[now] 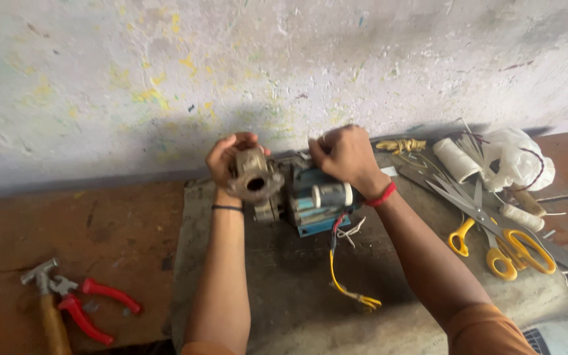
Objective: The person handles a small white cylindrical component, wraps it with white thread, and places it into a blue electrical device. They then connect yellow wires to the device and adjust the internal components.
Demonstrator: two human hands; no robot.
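Note:
A small blue electric pump motor point(310, 197) lies on a grey slab point(284, 289) against the wall. My left hand point(228, 158) grips its grey metal pump head point(254, 177), whose round port faces me. My right hand point(343, 154) rests closed over the top of the motor body, a red band on its wrist. A white cylindrical capacitor point(333, 194) sits on the motor's side. Yellow, red and white wires point(340, 263) trail from the motor toward me across the slab.
A hammer point(47, 302) and red-handled pliers point(87, 306) lie on the brown bench at left. To the right lie yellow-handled scissors point(494, 236), a white thread spool point(456, 159), a plastic bag point(514, 158) and a yellow cord bundle point(399, 144). The stained wall stands close behind.

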